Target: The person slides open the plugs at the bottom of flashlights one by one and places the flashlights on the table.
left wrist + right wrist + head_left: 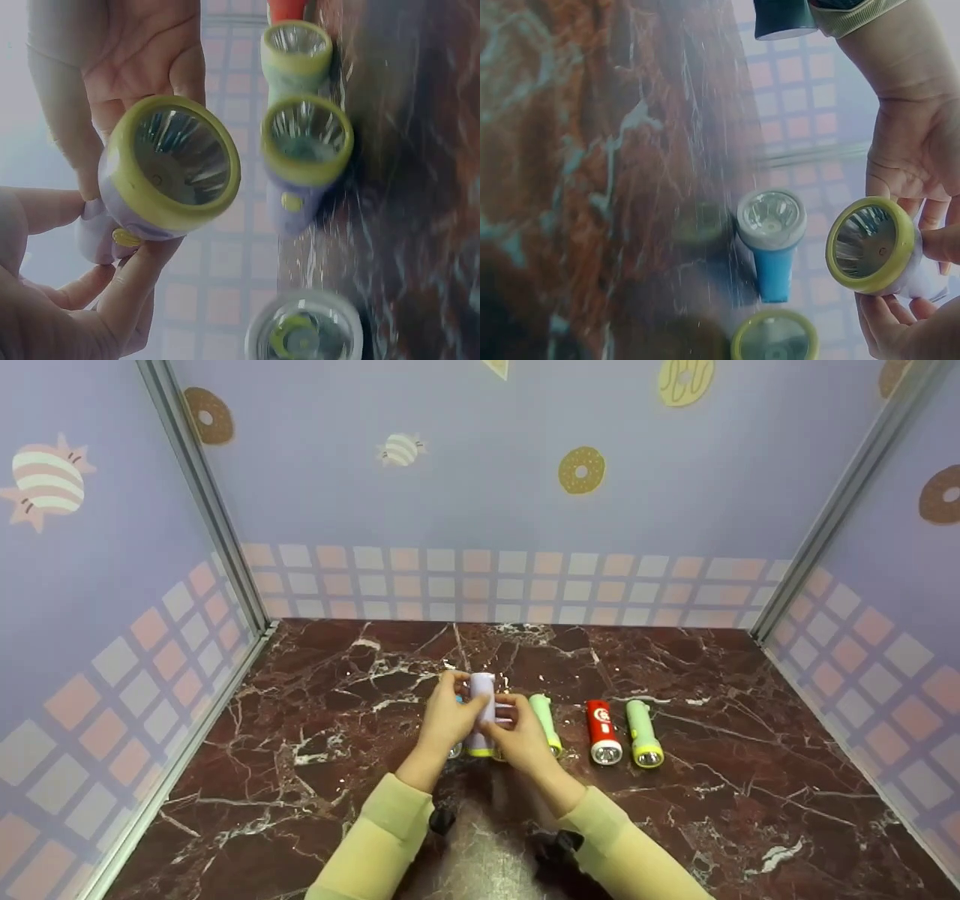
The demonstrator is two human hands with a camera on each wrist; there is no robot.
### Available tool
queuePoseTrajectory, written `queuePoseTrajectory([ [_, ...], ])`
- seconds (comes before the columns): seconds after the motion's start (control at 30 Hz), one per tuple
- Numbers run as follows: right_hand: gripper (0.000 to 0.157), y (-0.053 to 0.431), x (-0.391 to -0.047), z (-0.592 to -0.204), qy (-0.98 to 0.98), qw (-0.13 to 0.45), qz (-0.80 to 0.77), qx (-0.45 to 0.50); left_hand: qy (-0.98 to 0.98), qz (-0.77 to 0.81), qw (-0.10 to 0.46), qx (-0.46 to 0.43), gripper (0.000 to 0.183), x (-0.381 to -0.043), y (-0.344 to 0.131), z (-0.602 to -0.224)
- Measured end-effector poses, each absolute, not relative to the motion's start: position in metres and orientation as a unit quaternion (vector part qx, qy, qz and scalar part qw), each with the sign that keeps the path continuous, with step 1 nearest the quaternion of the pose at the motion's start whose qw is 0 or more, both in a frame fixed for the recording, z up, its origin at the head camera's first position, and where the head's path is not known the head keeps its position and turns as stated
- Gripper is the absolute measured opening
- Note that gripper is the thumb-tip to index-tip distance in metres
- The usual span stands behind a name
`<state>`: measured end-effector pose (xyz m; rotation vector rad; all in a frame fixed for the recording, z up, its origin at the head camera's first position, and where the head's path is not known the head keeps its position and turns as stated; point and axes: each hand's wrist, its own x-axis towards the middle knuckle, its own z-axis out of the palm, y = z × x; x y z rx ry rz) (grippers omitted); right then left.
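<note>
A pale purple flashlight [482,709] with a yellow-rimmed lens [187,157] is held between both hands, lens end toward the body. My left hand [450,721] grips its left side, thumb across the barrel. From the right, my right hand [523,739] pinches the barrel with thumb and fingers. In the right wrist view the flashlight [874,247] is raised beside a blue flashlight [772,251] with a white-rimmed lens. A second purple flashlight [300,165] with a yellow rim lies close by, mostly hidden behind my right hand in the head view.
Right of the hands, a light green flashlight [545,721], a red flashlight [602,731] and another green flashlight [643,735] lie on the dark red marbled table [345,675], lenses toward the body. Patterned panels [487,510] stand at the back and both sides.
</note>
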<state>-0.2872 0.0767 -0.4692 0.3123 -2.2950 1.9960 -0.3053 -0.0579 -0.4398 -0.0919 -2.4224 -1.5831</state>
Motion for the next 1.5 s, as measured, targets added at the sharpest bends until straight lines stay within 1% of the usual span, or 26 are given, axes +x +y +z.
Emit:
queuePoseTrajectory([
  [0.3, 0.047, 0.099, -0.277, -0.473, -0.752, 0.066, 0.649, 0.096, -0.808, -0.571, 0.127, -0.064, 0.042, -0.298, -0.037, -0.445],
  [0.57, 0.046, 0.113, -0.269, -0.483, -0.747, 0.067, 0.655, 0.091, -0.797, -0.585, 0.128, -0.075, 0.042, -0.289, -0.024, -0.453],
  [0.77, 0.047, 0.120, -0.266, -0.489, -0.737, 0.072, 0.667, 0.088, -0.794, -0.588, 0.132, -0.084, 0.043, -0.284, -0.018, -0.459],
  [1.07, 0.051, 0.123, -0.262, -0.496, -0.723, 0.091, 0.676, 0.108, -0.794, -0.585, 0.137, -0.098, 0.042, -0.277, -0.018, -0.462],
  [1.27, 0.053, 0.125, -0.262, -0.494, -0.723, 0.107, 0.673, 0.114, -0.792, -0.591, 0.124, -0.095, 0.042, -0.277, -0.019, -0.460],
  [1.5, 0.056, 0.129, -0.264, -0.496, -0.724, 0.103, 0.669, 0.136, -0.788, -0.599, 0.106, -0.095, 0.042, -0.277, -0.020, -0.459],
])
